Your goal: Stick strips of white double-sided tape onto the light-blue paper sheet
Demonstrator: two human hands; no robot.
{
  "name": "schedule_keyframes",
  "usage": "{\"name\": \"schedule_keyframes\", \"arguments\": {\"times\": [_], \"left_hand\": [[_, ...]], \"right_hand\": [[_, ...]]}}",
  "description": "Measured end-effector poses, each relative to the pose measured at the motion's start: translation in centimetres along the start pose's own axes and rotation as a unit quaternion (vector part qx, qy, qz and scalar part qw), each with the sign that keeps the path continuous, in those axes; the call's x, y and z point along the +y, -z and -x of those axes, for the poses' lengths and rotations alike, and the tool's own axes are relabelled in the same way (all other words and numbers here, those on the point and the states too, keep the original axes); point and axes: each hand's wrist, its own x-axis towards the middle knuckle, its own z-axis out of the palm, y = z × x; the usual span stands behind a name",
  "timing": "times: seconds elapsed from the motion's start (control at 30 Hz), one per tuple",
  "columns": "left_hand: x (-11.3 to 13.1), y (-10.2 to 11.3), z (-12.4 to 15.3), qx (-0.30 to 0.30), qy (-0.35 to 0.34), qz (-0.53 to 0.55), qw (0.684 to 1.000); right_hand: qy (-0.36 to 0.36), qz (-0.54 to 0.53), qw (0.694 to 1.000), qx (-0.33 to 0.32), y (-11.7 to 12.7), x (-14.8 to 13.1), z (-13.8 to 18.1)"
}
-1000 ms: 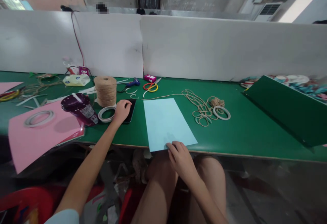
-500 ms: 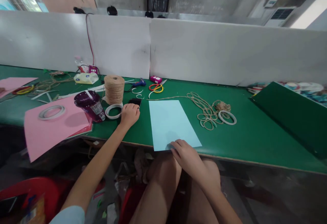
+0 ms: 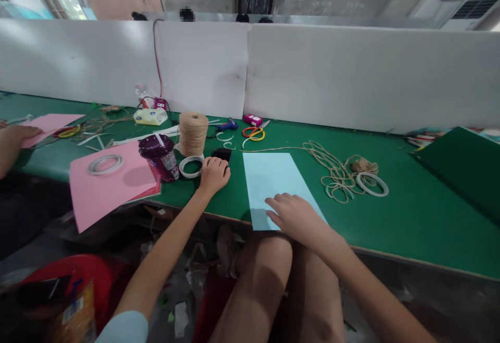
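A sheet of light blue paper point(image 3: 269, 176) lies at the table's front edge. On its lower right part rests my right hand point(image 3: 299, 215), palm down, fingers spread and holding nothing. My left hand point(image 3: 215, 175) is on the table to the left of the paper, its fingers slightly bent beside a flat black object point(image 3: 222, 154), perhaps a phone, which they partly cover. Whether they touch it is unclear. Just left of that hand lies a white roll of tape point(image 3: 183, 169). A purple lidded cup point(image 3: 162, 160) and a large spool of twine point(image 3: 193, 137) stand nearby.
Tangled twine point(image 3: 332, 171) and another tape roll point(image 3: 373, 184) lie right of the paper. Scissors point(image 3: 253, 133) and a blue glue gun point(image 3: 228, 125) lie behind. Pink sheets point(image 3: 117, 192) overhang the front edge. A co-worker's hand point(image 3: 23, 134) is far left. A green board point(image 3: 464, 171) stands right.
My right hand has moved up the blue paper from its lower edge, with its fingers spreading. My left hand stays by the black object. The view has swung left, bringing in the co-worker's arm.
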Motion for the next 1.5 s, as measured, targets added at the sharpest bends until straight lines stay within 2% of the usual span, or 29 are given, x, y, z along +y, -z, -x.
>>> {"name": "schedule_keyframes", "arguments": {"times": [0.13, 0.23, 0.53, 0.7, 0.83, 0.97, 1.1, 1.2, 1.33, 1.4, 1.5], "left_hand": [[-0.2, 0.0, 0.0, 0.012, 0.018, 0.008, 1.0], [-0.4, 0.1, 0.0, 0.017, 0.039, 0.017, 0.999], [-0.1, 1.3, 0.3, 0.017, 0.061, 0.025, 0.998], [-1.5, 2.8, 1.6, 0.0, 0.117, -0.053, 0.992], [-3.1, 3.2, 2.9, -0.05, 0.142, -0.12, 0.981], [-3.6, 3.3, 3.4, -0.078, 0.138, -0.16, 0.974], [-3.5, 3.6, 2.7, -0.059, 0.135, -0.172, 0.974], [-2.7, 4.3, 1.4, -0.012, 0.119, -0.124, 0.985], [0.4, 5.2, -0.8, 0.041, 0.087, -0.014, 0.995], [2.3, 5.0, -2.0, 0.024, 0.081, 0.032, 0.996], [4.5, 3.9, -3.4, -0.037, 0.077, 0.089, 0.992]], "right_hand": [[0.021, 0.026, 0.999, 0.036, 2.2, -0.3, -2.0], [0.03, 0.041, 0.998, 0.047, 2.6, -0.5, -2.6], [0.066, 0.039, 0.995, 0.056, -0.1, -0.3, -3.2], [0.075, 0.011, 0.996, 0.049, -1.0, -0.7, -3.2], [0.093, -0.038, 0.993, 0.061, -2.1, -0.7, -2.6], [0.096, -0.085, 0.989, 0.071, -3.1, 0.4, -1.0], [0.083, -0.123, 0.987, 0.066, -3.9, 2.6, 0.8], [0.075, -0.152, 0.983, 0.072, -4.3, 4.4, 1.8], [0.076, -0.213, 0.97, 0.089, -4.3, 6.6, 2.6], [0.076, -0.239, 0.963, 0.097, -4.2, 7.7, 2.9], [0.075, -0.266, 0.955, 0.103, -4.2, 9.5, 3.5]]}}
